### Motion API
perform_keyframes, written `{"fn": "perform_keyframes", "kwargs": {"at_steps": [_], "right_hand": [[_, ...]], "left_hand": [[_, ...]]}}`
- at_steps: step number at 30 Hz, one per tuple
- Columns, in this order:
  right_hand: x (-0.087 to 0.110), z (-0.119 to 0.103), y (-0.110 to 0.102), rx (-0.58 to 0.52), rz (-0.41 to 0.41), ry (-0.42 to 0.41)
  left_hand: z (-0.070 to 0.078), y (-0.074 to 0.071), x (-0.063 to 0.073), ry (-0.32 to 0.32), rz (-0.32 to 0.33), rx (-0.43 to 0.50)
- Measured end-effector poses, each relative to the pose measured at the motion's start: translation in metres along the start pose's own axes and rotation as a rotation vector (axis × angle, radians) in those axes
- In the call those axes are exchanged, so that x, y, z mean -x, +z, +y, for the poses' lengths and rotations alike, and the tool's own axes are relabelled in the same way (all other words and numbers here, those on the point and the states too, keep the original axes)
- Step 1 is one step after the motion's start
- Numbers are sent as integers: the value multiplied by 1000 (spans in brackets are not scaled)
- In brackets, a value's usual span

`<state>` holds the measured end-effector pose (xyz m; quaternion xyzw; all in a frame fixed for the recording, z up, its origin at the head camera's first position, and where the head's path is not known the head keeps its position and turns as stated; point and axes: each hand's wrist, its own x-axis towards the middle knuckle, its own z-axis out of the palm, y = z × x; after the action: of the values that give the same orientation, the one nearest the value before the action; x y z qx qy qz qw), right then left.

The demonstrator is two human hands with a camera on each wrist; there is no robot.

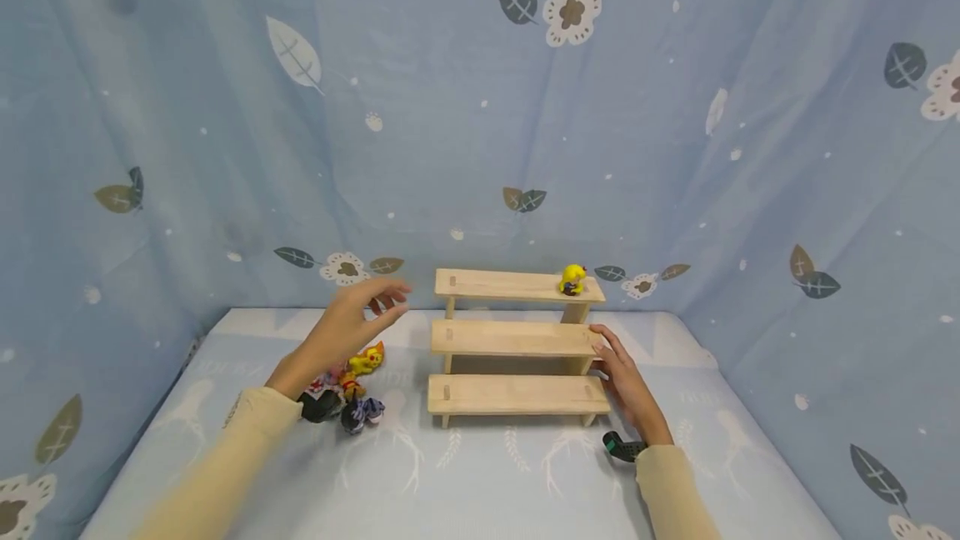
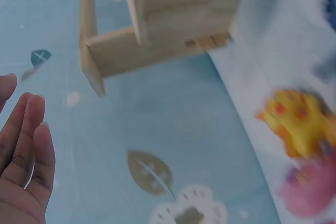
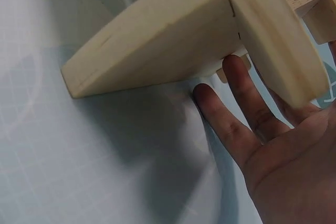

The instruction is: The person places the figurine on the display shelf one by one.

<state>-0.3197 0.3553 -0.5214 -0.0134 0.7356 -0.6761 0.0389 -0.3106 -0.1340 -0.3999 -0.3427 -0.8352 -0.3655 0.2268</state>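
On the table (image 1: 420, 482), a wooden shelf (image 1: 513, 338) is standing. The right hand (image 1: 626, 377) is resting slightly spread fingers against its right side; the left hand (image 1: 352, 319) is hovering empty, fingers loosely bent. Toys (image 1: 351, 387) are lying left; a yellow toy (image 1: 572, 280) is sitting up top.

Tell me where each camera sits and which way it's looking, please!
Head: worn on the person's head, looking forward and down at the wooden shelf; the left hand, right hand and both sleeves show.
Left wrist: worn on that wrist, looking past the left hand's fingers towards the shelf and a yellow toy.
Right wrist: worn on that wrist, looking closely at one shelf end; the right hand's fingers show.
Shared: head and left wrist both see the shelf and that toy.
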Motion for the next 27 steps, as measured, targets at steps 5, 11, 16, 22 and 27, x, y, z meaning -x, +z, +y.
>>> {"fn": "perform_keyframes", "kwargs": {"at_steps": [5,11,16,22,27], "right_hand": [[1,1,-2,-5,8,-2],[1,-1,-2,-32,-16,2],[3,-1,-1,-16,-21,25],[2,0,1,-15,-24,17],[1,0,2,-22,-17,13]], "left_hand": [[-9,-14,23,2,3,-46],[-24,-24,55,-36,3,-120],[-32,-28,80,-159,-59,-140],[-40,-30,103,-256,-112,-114],[-46,-30,117,-279,-148,-90]]}}
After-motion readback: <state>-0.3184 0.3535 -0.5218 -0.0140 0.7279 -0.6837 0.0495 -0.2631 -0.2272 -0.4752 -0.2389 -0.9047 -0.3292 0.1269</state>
